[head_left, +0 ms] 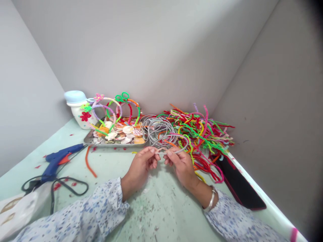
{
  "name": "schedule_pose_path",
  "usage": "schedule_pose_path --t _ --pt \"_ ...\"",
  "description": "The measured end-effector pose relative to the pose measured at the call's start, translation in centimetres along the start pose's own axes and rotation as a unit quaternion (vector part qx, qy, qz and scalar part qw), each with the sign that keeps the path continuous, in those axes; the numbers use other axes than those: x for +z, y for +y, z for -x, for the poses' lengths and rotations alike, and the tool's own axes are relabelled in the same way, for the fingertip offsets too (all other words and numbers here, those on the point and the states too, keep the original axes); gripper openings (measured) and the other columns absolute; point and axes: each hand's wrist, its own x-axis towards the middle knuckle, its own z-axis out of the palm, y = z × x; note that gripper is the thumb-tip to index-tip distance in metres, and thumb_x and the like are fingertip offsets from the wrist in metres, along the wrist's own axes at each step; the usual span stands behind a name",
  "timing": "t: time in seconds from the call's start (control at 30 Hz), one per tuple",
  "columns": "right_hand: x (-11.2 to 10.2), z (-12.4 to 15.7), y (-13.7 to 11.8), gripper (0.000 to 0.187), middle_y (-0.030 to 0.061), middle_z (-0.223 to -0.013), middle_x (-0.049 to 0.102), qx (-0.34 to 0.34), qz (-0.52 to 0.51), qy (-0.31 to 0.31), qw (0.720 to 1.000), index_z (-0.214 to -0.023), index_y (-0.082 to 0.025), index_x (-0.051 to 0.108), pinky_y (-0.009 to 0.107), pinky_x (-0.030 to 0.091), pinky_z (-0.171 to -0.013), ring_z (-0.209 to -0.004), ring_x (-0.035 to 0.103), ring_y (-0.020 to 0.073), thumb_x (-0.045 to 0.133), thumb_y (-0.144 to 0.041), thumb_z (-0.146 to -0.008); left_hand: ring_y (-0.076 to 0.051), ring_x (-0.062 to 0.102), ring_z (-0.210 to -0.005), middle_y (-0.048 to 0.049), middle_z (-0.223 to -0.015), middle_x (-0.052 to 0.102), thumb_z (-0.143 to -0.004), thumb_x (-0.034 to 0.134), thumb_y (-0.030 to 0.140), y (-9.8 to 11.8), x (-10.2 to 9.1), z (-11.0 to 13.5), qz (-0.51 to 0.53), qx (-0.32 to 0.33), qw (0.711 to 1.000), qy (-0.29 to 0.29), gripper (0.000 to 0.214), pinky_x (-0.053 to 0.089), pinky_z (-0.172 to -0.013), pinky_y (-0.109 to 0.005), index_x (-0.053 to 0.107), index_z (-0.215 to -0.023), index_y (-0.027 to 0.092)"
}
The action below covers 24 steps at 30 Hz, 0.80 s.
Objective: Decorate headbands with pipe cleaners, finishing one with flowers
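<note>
Both my hands meet over the middle of the table, pinching a thin grey headband point(186, 145) between thumbs and fingers. My left hand point(141, 164) holds its near end, and my right hand point(182, 166) grips it a little further along. A pale pink pipe cleaner point(162, 149) lies against the band between the fingertips; how far it is wound round is too small to tell. Just behind the hands rests a tangle of bare grey headbands point(160, 129). To its right a heap of colourful pipe cleaners point(202, 131) spreads out.
A metal tray point(116, 145) holds shells, with pipe-cleaner-covered headbands point(118, 111) standing over it. Beside it is a white jar with a blue lid point(75, 97). A blue glue gun point(57, 159) and its cord lie left. A black flat object point(239, 185) lies along the right edge.
</note>
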Motion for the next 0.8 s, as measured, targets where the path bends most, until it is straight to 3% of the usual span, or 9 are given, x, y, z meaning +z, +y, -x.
schedule_pose_path --t 0.5,0.8 --pt "0.09 -0.21 -0.52 0.024 0.0004 -0.063 0.061 0.021 -0.019 0.007 1.000 -0.073 -0.017 0.062 0.026 0.040 -0.055 -0.056 0.053 0.0126 0.054 -0.033 -0.088 -0.005 0.049 -0.053 0.0008 -0.068 0.058 -0.082 0.060 0.027 -0.07 -0.08 0.06 -0.005 -0.008 1.000 -0.004 0.013 0.036 -0.050 -0.016 0.055 -0.081 0.015" --pt "-0.04 -0.52 -0.31 0.022 -0.0005 -0.067 0.061 0.042 -0.059 0.019 0.997 -0.073 -0.018 0.062 0.024 0.039 -0.052 -0.056 0.054 0.0119 0.055 -0.034 -0.087 -0.006 0.051 -0.054 -0.0007 -0.073 0.060 -0.082 0.058 0.022 -0.08 -0.16 0.02 -0.002 -0.011 1.000 -0.006 0.013 0.037 -0.051 -0.017 0.058 -0.092 0.014"
